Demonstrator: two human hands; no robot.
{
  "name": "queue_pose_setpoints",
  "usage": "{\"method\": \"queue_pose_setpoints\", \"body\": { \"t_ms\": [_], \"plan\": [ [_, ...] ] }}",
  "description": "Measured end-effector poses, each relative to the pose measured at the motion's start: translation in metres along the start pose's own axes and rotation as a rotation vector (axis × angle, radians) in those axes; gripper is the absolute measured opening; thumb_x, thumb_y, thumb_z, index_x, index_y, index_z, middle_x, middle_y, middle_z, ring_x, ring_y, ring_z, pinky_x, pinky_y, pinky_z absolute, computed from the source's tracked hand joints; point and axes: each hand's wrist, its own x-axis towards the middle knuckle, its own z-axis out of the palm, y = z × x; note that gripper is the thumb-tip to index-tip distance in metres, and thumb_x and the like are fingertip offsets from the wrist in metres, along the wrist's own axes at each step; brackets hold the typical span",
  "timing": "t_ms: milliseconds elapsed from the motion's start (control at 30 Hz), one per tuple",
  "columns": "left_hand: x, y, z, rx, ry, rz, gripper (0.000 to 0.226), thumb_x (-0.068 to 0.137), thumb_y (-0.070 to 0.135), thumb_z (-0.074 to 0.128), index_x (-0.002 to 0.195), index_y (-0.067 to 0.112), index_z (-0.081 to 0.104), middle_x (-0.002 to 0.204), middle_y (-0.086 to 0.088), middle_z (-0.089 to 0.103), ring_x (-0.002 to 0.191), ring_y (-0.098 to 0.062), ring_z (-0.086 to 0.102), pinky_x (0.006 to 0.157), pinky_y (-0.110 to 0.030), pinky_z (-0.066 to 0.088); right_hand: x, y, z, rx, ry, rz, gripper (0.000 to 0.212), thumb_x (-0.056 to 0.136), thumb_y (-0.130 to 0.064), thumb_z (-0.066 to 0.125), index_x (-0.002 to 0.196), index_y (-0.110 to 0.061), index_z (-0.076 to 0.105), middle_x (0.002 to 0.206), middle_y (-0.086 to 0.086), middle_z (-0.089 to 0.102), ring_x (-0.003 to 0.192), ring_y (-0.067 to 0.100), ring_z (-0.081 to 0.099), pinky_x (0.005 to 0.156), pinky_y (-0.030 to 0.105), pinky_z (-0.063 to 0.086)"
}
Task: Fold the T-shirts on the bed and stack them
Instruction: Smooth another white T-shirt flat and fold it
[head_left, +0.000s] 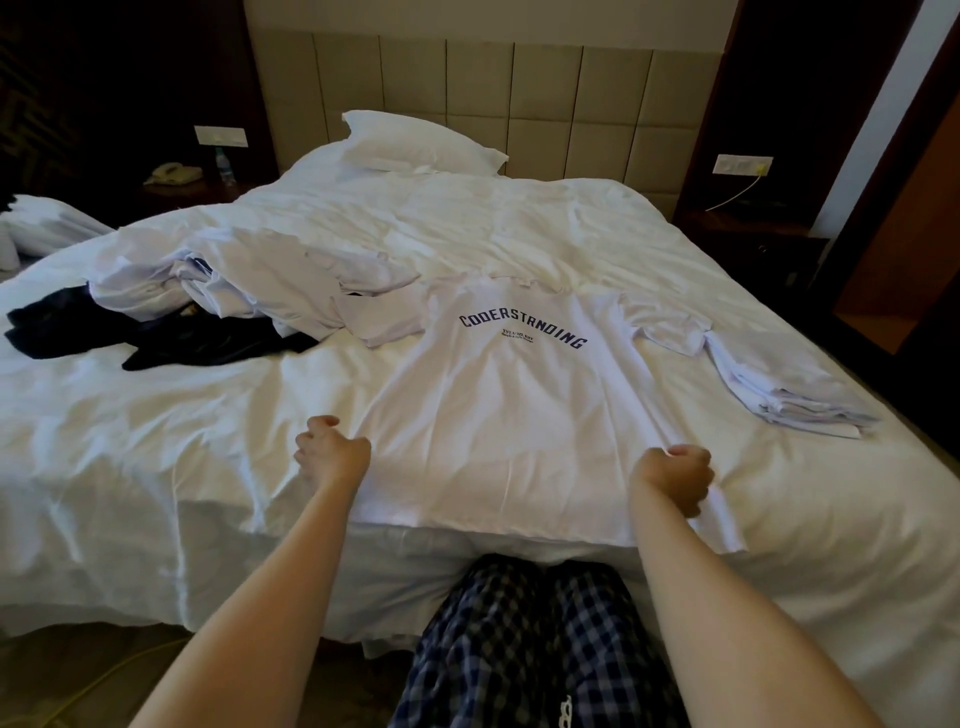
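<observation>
A white T-shirt (511, 410) with dark blue arched lettering lies spread face up on the bed (156, 441), its hem hanging over the near edge. My left hand (330, 452) grips the shirt's lower left side. My right hand (675, 475) grips its lower right side. A heap of unfolded white T-shirts (249, 280) lies at the left, with dark garments (156, 332) beside it. A stack of folded white T-shirts (789, 389) sits at the right of the bed.
A white pillow (415, 143) leans by the padded headboard (519, 93). Nightstands flank the bed, the left one holding a phone (171, 174) and a bottle (224, 166). My legs in checked trousers (530, 649) stand against the bed's near edge.
</observation>
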Motion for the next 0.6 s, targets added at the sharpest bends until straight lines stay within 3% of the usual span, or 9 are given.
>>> {"method": "queue_pose_setpoints", "body": {
  "t_ms": [167, 300, 400, 500, 600],
  "plan": [
    [0.036, 0.026, -0.003, -0.043, -0.111, -0.028, 0.046, 0.087, 0.007, 0.049, 0.131, 0.006, 0.038, 0.137, -0.019, 0.036, 0.125, -0.037, 0.038, 0.102, -0.043, 0.037, -0.006, -0.029, 0.045, -0.006, -0.177, -0.136, 0.019, 0.084, 0.000, 0.048, 0.096, -0.015, 0.052, 0.117, 0.015, 0.058, 0.106, 0.035, 0.056, 0.094, 0.041, 0.043],
    [0.070, 0.044, -0.003, -0.119, -0.172, -0.048, 0.051, 0.089, 0.011, 0.053, 0.137, -0.001, 0.038, 0.133, -0.017, 0.046, 0.122, -0.035, 0.044, 0.096, -0.037, 0.039, -0.009, -0.050, 0.081, -0.037, -0.315, -0.227, 0.018, 0.083, 0.000, 0.047, 0.095, -0.012, 0.053, 0.111, 0.014, 0.061, 0.101, 0.034, 0.057, 0.072, 0.031, 0.040],
    [0.094, 0.057, 0.001, -0.189, -0.231, -0.099, 0.043, 0.091, 0.016, 0.055, 0.127, -0.007, 0.045, 0.101, -0.014, 0.049, 0.103, -0.032, 0.051, 0.079, -0.033, 0.038, -0.010, -0.063, 0.107, -0.091, -0.393, -0.294, 0.017, 0.084, -0.002, 0.049, 0.097, -0.010, 0.057, 0.105, 0.012, 0.063, 0.099, 0.032, 0.058, 0.069, 0.028, 0.038],
    [0.120, 0.067, 0.012, -0.298, -0.282, -0.164, 0.044, 0.090, 0.021, 0.057, 0.124, -0.005, 0.045, 0.094, -0.012, 0.047, 0.085, -0.026, 0.051, 0.076, -0.034, 0.040, -0.005, -0.074, 0.136, -0.129, -0.483, -0.339, 0.012, 0.084, -0.004, 0.052, 0.090, -0.014, 0.053, 0.093, 0.009, 0.060, 0.090, 0.031, 0.057, 0.068, 0.028, 0.039],
    [0.143, 0.073, 0.028, -0.391, -0.312, -0.257, 0.030, 0.091, 0.022, 0.057, 0.108, 0.001, 0.046, 0.076, -0.008, 0.042, 0.061, -0.017, 0.040, 0.058, -0.028, 0.035, 0.000, -0.084, 0.163, -0.169, -0.553, -0.379, 0.010, 0.084, -0.005, 0.052, 0.088, -0.014, 0.053, 0.088, 0.004, 0.057, 0.082, 0.026, 0.053, 0.068, 0.028, 0.040]
  ]
}}
